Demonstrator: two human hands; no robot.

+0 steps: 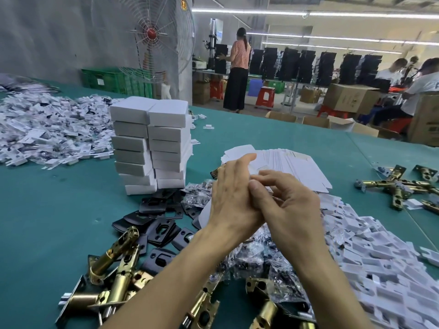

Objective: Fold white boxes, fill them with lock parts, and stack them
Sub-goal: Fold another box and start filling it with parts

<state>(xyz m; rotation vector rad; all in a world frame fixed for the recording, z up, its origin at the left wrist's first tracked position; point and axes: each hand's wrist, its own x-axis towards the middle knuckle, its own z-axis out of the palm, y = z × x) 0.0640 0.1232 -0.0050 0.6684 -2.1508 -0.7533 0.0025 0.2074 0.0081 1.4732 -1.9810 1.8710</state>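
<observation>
1. Beyond our green worktop (59, 210), the head view shows a factory hall with a big fan (147, 36), dark stacked cartons (308, 65) and a standing person (237, 67).
2. On the worktop, a two-column stack of folded white boxes (152, 143) stands left of centre. A fanned sheaf of flat box blanks (285, 162) lies just behind our hands.
3. Lock parts lie around us: black plates (161, 224), brass latch bolts (114, 269), bagged screws (256, 260) and white inserts (380, 257).
4. Our left hand (228, 193) has its fingers straight, pointing toward the blanks. Our right hand (285, 205) is curled against it, thumb touching. A white sheet edge (204, 214) shows beneath the left hand, but we cannot tell whether either hand grips it.
5. We judge the blanks to be light, thin and easily creased, so they are best pinched at an edge and bent along their scored lines.
6. The latch bolts look heavy and rigid, so we would take them by the barrel. The screw bags look slippery and are better pinched at a corner.
</observation>
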